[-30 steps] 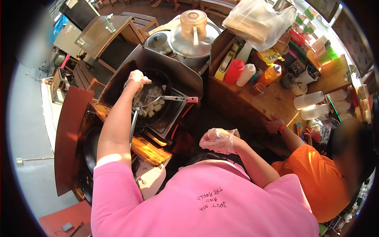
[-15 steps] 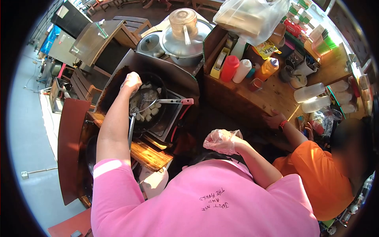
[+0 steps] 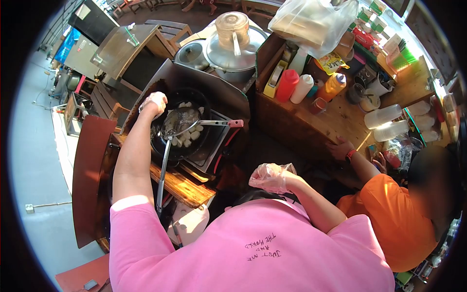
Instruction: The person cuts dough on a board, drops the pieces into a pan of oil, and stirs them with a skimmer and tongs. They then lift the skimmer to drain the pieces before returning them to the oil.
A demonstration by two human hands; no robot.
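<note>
Over the far left side of a dark wok, my left hand, in a clear plastic glove, has its fingers bunched together. Small pale pieces of food sit in the wok. Across it lies a round metal strainer, close to the right of my left hand; a long metal handle runs toward me from it. A red-ended metal handle sticks out to the right. My right hand, also in a clear glove, is curled closed in front of my chest. What either hand holds, I cannot tell.
Dark metal shields surround the stove, and large pots stand behind. Sauce bottles and plastic cups stand on the wooden counter at right. A person in an orange shirt rests a hand at its edge.
My left hand has shifted left, from beside the strainer to the wok's left edge. My right hand stays closed in nearly the same place. The view has moved slightly.
</note>
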